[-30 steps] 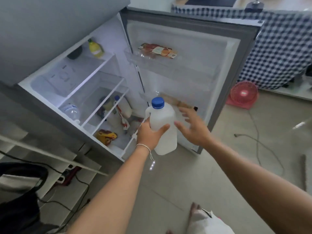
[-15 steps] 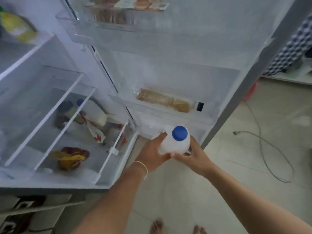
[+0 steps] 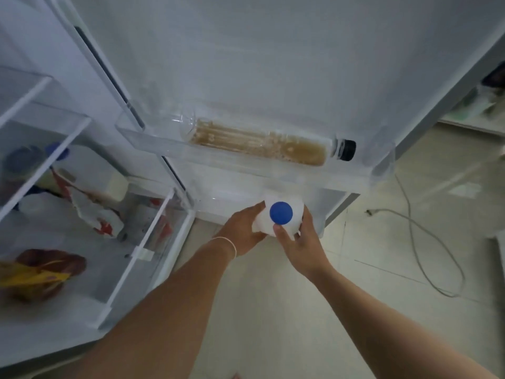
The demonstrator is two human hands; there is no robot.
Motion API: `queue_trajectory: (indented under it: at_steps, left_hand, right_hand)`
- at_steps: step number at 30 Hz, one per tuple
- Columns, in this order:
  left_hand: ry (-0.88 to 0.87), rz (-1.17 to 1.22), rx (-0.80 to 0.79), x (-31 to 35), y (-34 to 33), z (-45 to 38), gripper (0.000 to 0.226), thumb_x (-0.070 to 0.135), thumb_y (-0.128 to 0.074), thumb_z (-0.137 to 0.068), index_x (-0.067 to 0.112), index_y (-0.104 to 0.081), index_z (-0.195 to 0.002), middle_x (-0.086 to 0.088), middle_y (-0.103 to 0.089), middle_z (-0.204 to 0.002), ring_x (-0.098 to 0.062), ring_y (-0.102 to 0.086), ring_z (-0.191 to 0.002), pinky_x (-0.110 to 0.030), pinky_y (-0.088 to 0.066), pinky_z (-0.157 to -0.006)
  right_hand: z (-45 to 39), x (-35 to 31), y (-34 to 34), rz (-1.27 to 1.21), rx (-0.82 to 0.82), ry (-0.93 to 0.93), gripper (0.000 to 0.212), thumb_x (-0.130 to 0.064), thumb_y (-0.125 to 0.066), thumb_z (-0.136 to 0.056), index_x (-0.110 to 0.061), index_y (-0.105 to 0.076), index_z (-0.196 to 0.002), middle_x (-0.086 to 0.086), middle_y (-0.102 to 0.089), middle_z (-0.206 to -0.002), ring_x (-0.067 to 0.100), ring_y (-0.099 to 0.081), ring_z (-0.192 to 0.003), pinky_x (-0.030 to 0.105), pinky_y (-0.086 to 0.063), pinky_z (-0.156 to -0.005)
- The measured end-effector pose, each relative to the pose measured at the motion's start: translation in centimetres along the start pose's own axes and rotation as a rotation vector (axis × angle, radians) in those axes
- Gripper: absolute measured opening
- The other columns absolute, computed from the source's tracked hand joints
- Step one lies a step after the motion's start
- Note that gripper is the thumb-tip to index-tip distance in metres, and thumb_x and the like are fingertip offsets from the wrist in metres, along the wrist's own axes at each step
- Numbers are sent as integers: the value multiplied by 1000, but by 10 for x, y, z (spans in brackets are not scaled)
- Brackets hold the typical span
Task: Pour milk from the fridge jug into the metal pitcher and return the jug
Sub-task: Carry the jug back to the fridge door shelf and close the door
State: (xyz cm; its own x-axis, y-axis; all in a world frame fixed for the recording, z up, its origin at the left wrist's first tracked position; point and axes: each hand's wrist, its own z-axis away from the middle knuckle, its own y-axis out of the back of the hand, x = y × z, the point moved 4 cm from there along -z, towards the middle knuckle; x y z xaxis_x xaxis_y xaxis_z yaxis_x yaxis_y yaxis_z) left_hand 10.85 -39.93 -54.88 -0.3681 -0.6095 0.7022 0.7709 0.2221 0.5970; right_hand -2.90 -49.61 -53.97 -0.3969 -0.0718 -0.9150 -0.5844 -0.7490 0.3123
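Seen from above at an open fridge: white milk jug (image 3: 284,218) with blue cap (image 3: 281,213), upright, gripped on both sides at the lowest door shelf (image 3: 232,199), its body partly hidden by the hands and the shelf above. Left hand (image 3: 241,232) wrapped against the jug's left flank, fingers curled round the plastic, a thin white bracelet (image 3: 228,243) at the wrist. Right hand (image 3: 299,242) closed on the jug's right and near side, thumb pressed just below the cap. Whether resting on the shelf floor or held slightly above it, impossible to tell from this angle.

Directly above the jug, on the next door shelf (image 3: 153,140), a clear bottle (image 3: 262,144) of brown liquid lying on its side, black cap (image 3: 347,150) pointing right. To the left, inside the fridge compartment, glass shelves (image 3: 68,124) edged in white; on a lower level, a blurred blue-capped white bottle (image 3: 90,170) lying down, beside a crumpled red-and-white wrapper (image 3: 93,212). Nearer the camera, at the left edge, a dark red and yellow packet (image 3: 38,272) on the bottom shelf.

Right of the door, pale tiled floor (image 3: 369,310) with a grey cable (image 3: 426,242) looping across it, well apart from the fridge. Both bare forearms reaching in from the bottom of the frame, converging on the jug. At the very bottom edge, a sliver of a toe (image 3: 235,376) on the tiles.
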Motion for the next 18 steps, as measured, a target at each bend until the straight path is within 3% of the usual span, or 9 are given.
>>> queue_trajectory:
  at_steps: [2, 4, 7, 9, 12, 15, 18]
  left_hand:
    - [34, 49, -14, -4, -4, -11, 74, 22, -71, -91, 28, -33, -154, -2, -57, -144, -24, -56, -130, -29, -42, -103]
    - [77, 125, -23, -4, -4, -20, 73, 17, -67, -91, 25, -32, -155, -11, -58, -142, -29, -58, -126, -38, -49, -104]
    - [146, 300, 24, 0, 0, -29, 60, 15, -54, -93, 22, -40, -152, -27, -55, -137, -39, -56, -122, -40, -50, -97]
    - [201, 443, 61, 4, 0, -31, 53, 15, -44, -96, 20, -48, -148, -30, -52, -140, -43, -50, -128, -47, -43, -107]
    - [206, 493, 77, 5, -6, -31, 46, 29, -37, -105, 22, -45, -150, -13, -49, -151, -30, -45, -139, -46, -34, -118]
    - [168, 385, 84, 3, -10, -31, 47, 37, -31, -108, 23, -39, -152, -3, -49, -152, -22, -45, -138, -33, -36, -110]
    - [181, 367, 101, -1, -8, -28, 48, 39, -32, -108, 23, -38, -153, -3, -48, -152, -21, -45, -137, -31, -35, -106]
  right_hand:
    - [-20, 9, -4, 33, -40, -48, 84, -53, -66, -91, -32, -21, -158, -4, -44, -156, 20, -44, -143, 50, -39, -116]
    - [-38, 14, -6, 39, -56, -96, 81, -49, -62, -95, -22, -20, -160, 4, -39, -161, 25, -38, -147, 48, -31, -122]
    - [-52, 20, -7, -171, -30, -311, 71, -48, -45, -104, -28, -11, -163, -2, -18, -170, 20, -21, -155, 40, -15, -126]
    - [-59, 25, -8, -279, 9, -389, 65, -51, -37, -105, -32, -13, -162, -6, -17, -170, 17, -20, -155, 42, -14, -127]
    - [-65, 29, -14, -164, 33, -401, 64, -56, -28, -105, -34, -9, -162, -5, -17, -170, 22, -22, -154, 43, -15, -123]
    - [-66, 32, -20, -49, 41, -386, 67, -60, -23, -103, -32, -7, -162, -1, -16, -170, 25, -20, -155, 44, -16, -122]
    - [-66, 32, -20, -20, 31, -343, 68, -62, -23, -103, -31, -9, -162, -1, -18, -170, 24, -21, -155, 41, -15, -122]
